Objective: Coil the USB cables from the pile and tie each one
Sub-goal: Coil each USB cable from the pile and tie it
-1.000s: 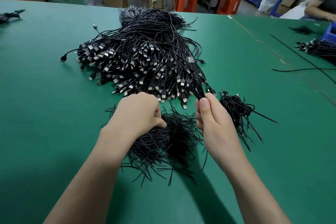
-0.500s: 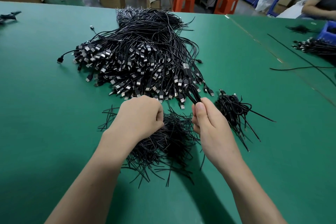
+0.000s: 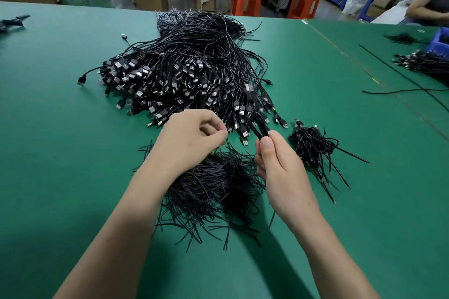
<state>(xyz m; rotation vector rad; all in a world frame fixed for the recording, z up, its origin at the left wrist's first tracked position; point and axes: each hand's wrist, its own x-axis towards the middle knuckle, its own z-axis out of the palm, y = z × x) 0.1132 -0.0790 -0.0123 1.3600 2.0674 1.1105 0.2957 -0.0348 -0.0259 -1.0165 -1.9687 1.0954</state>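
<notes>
Left hand (image 3: 192,139) is rising off the tie heap (image 3: 213,192), apparently pinching one tie (image 3: 229,145); right hand (image 3: 279,165) is gripping one looped cable (image 3: 255,121).

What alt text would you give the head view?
A person's right hand grips a looped USB cable while the left hand seems to pinch a black tie wire above a heap of tie wires. Beyond them a large pile of USB cables covers the green table, with tied cables to the right.
</notes>
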